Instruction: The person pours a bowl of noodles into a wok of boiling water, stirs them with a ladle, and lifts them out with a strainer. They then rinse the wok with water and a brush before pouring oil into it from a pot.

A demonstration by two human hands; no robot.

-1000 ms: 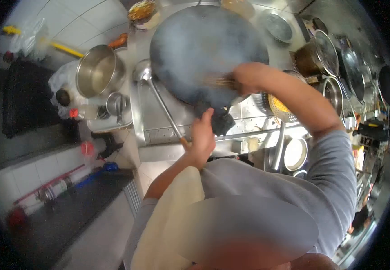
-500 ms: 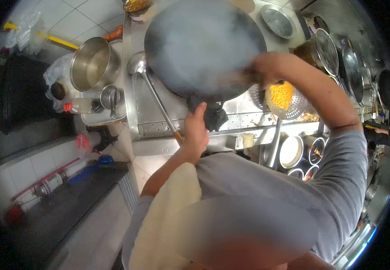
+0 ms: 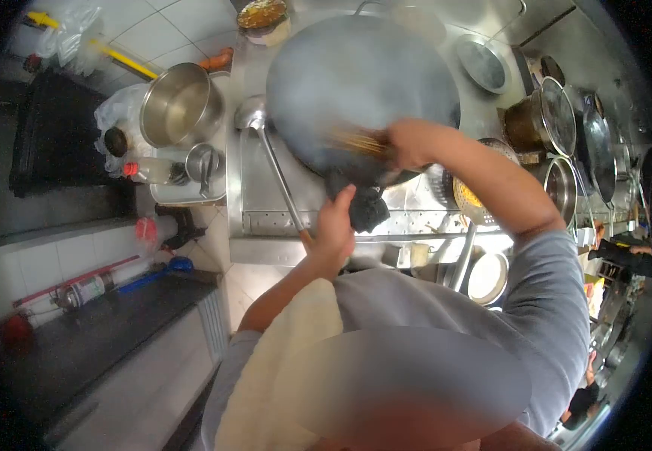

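Observation:
A large dark wok (image 3: 363, 75) sits on the steel stove, its inside hazed with steam or smoke. My left hand (image 3: 335, 222) is closed around the wok's near handle, with a black cloth (image 3: 369, 210) bunched beside it. Inside the wok, my right hand (image 3: 416, 143) grips a bamboo wok brush (image 3: 360, 141), whose bristles are smeared by motion. A long ladle (image 3: 277, 165) lies left of the wok, its wooden handle end running up to my left wrist. Partly behind my right forearm is a perforated strainer (image 3: 467, 199) with yellow food in it.
To the left stand a steel pot (image 3: 179, 105), a small metal cup (image 3: 204, 167) and a red-capped bottle (image 3: 153, 171). A metal bowl (image 3: 482, 66) and tall pots (image 3: 536, 120) are at the right. A white-filled container (image 3: 487, 278) stands below the stove edge.
My right hand has swept from the wok's right rim leftward and into the wok with the brush. My left hand stays on the handle. The whole view has shifted slightly.

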